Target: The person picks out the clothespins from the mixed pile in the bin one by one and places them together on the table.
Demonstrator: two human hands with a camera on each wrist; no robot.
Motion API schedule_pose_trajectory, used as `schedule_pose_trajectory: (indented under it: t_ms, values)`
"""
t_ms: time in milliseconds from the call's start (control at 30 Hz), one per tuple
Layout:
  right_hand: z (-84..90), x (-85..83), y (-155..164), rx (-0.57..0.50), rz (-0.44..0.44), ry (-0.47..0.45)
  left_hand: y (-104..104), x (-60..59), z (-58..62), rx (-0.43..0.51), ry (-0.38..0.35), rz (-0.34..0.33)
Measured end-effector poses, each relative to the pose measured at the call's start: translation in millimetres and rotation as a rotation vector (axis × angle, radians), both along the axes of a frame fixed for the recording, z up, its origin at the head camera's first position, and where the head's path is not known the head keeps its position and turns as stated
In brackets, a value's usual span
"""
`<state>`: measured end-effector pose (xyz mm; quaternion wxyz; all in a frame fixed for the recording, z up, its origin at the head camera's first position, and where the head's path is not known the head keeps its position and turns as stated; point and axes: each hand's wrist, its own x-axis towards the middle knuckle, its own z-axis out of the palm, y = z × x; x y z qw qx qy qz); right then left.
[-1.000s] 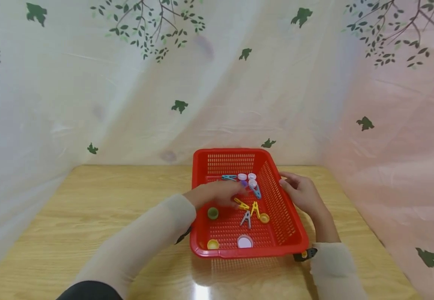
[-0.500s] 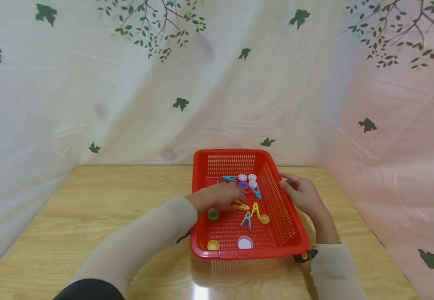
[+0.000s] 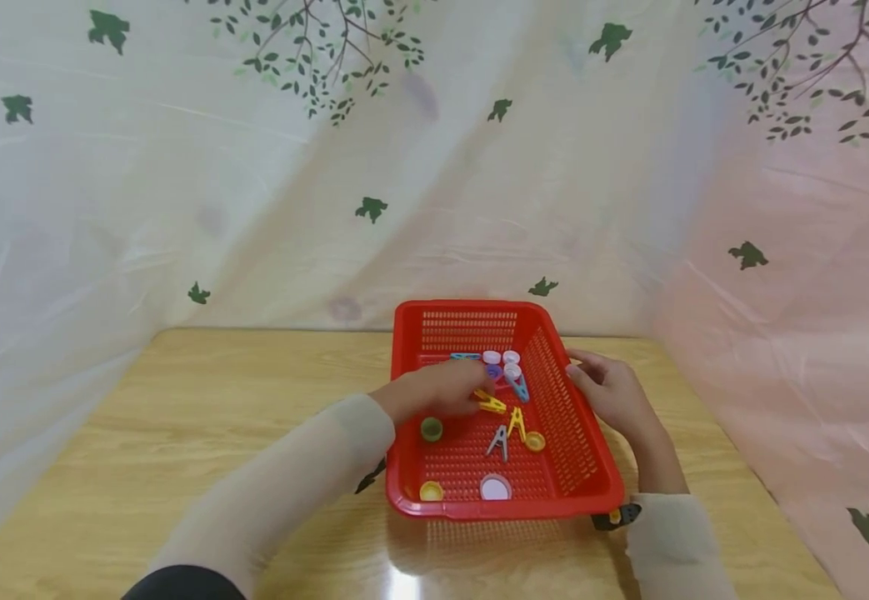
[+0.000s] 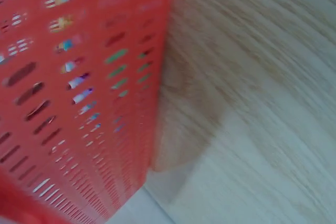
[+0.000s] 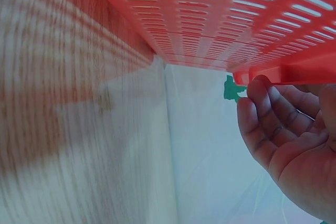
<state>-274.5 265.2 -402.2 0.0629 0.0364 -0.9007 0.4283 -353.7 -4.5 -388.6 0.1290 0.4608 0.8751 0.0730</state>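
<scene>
Red perforated basket (image 3: 554,433) standing on the wooden bench (image 3: 179,417), near its far edge and just in front of a pale curtain (image 3: 254,208) printed with green leaves and branches. Left hand (image 3: 441,390) reaching over the basket's left rim into its middle, fingers curled down onto a yellow clothespin (image 3: 491,405); whether pinching it or only touching, cannot tell, the fingertips being too small and partly hidden in the head view. Right hand (image 3: 608,392) resting against the outside of the basket's right wall, fingers loosely bent, fingertips (image 5: 257,88) touching the underside of the rim in the right wrist view, palm bare and gripping nothing.

Lying loose on the basket floor: a green cap (image 3: 431,429) just below the left hand, a grey clothespin (image 3: 498,442) and a 2nd yellow clothespin (image 3: 516,423) side by side, an orange cap (image 3: 535,442) touching that pin's near end, a small yellow cap (image 3: 430,491) and a white lid (image 3: 495,487) close to the near wall. Farther back, 3 white caps (image 3: 501,360) clustered beside a blue clothespin (image 3: 520,387). Seen from the left wrist only the basket's slotted outer wall (image 4: 79,103) and the bench grain (image 4: 252,77), blurred.
</scene>
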Motion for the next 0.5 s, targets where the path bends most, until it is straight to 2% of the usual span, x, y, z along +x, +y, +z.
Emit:
schedule_pose_trajectory:
  t_ms: [167,333,500]
  values:
    - [0.4,5.3,7.0,-0.004,-0.009,0.006,5.6,2.4,10.1,0.098,0.011,0.034]
    - [-1.1,6.5,9.6,0.000,0.007,0.028,4.2,8.7,17.3,0.131,0.017,0.086]
    - [-4.1,5.7,8.1,0.011,0.023,0.032,-6.0,14.1,19.4,0.162,0.023,0.126]
